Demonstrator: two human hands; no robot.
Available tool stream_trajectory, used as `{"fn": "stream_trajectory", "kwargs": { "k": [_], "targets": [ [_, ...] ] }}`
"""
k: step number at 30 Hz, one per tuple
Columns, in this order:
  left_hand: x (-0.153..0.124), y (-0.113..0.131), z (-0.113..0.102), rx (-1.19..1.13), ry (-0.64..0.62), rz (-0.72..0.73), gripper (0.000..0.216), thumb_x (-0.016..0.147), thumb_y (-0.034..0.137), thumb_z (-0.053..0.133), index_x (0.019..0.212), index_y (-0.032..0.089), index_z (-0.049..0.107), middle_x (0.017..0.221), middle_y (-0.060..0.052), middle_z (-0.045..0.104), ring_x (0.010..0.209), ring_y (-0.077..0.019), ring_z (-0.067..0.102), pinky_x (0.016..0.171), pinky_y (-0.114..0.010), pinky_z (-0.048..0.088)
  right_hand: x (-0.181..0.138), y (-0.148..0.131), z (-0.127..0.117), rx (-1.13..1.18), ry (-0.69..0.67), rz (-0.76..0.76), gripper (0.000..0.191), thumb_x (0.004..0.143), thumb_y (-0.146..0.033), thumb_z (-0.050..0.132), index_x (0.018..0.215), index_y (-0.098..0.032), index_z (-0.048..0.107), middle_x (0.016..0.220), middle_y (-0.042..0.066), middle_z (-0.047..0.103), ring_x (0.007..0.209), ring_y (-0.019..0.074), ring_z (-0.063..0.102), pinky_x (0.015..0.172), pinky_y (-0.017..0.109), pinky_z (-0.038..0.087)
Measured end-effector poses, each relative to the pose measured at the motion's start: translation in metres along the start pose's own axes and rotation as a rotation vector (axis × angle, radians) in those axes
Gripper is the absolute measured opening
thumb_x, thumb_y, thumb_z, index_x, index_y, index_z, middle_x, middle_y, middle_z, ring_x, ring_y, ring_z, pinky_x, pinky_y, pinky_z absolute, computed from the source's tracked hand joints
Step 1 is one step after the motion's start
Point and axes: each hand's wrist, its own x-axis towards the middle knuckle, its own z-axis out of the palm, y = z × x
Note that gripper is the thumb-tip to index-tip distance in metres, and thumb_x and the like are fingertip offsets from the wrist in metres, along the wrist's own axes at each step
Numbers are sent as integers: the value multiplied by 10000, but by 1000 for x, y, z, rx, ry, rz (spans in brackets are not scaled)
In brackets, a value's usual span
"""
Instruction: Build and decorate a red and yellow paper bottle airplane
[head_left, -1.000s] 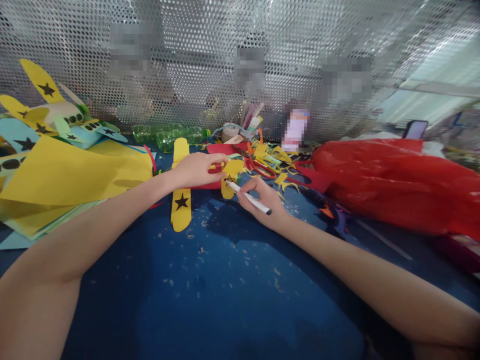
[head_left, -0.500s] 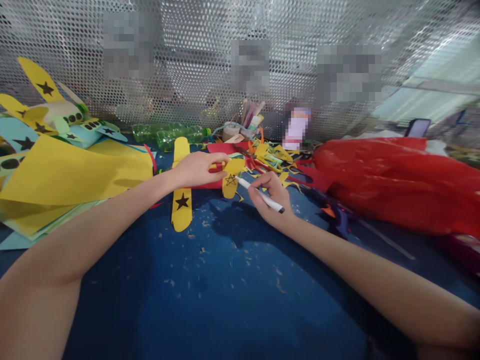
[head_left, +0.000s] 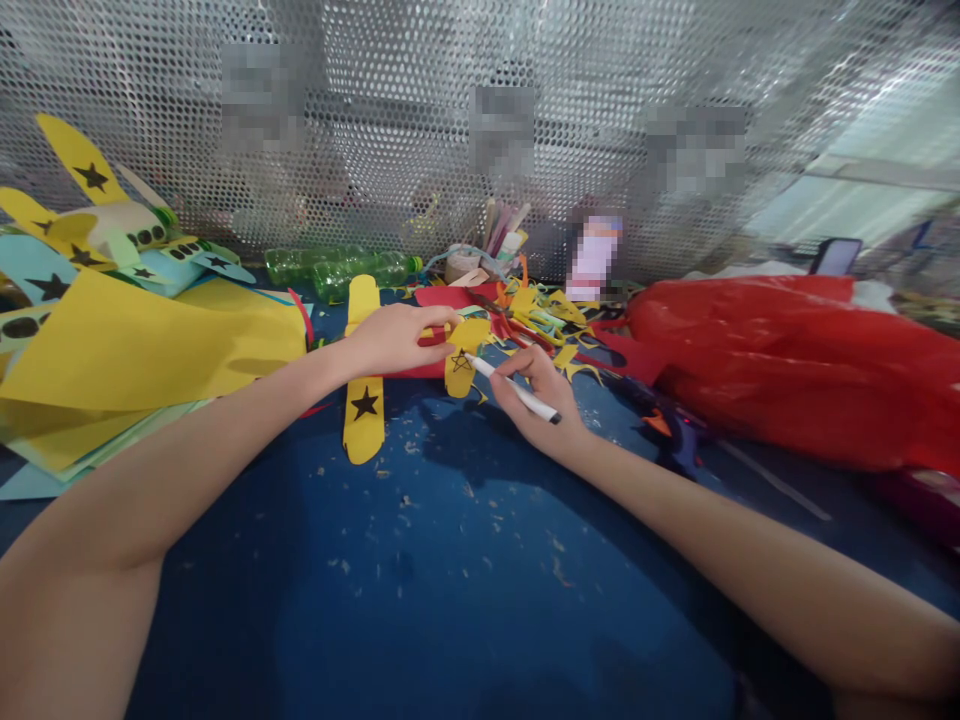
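My right hand [head_left: 547, 405] is closed round a white marker [head_left: 525, 395], its tip resting on a small yellow paper piece [head_left: 460, 378]. A five-pointed star outline in dark ink is on that piece, partly filled at the top. My left hand [head_left: 394, 338] pinches the piece's left edge between thumb and fingers. Under the left wrist lies a long yellow paper wing [head_left: 364, 430] with rounded ends and a solid black star. What joins the wing and the small piece is mostly covered by the hand; some red shows beneath.
Paper airplanes [head_left: 124, 235] and yellow sheets [head_left: 150, 350] lie on the left. Green plastic bottles [head_left: 341, 268] and colourful paper scraps [head_left: 544, 310] sit at the back, before a perforated metal screen [head_left: 390, 130]. A red plastic bag [head_left: 780, 370] fills the right of the blue table [head_left: 420, 620].
The marker and my right hand have shifted slightly up and left over the star, and the top of its outline looks darker. My left hand stays in place.
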Motion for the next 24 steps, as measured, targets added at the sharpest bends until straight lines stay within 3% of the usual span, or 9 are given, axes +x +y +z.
{"fn": "stream_trajectory", "kwargs": {
  "k": [24],
  "targets": [
    [0, 1, 0, 11, -6, -12, 447, 881, 504, 520, 1245, 253, 590, 1127, -58, 701, 1015, -265, 649, 828, -354, 477, -1, 6, 0, -6, 7, -28, 105, 866, -249, 585, 824, -253, 489, 715, -24, 582, 604, 149, 556, 558, 304, 439]
  ]
}}
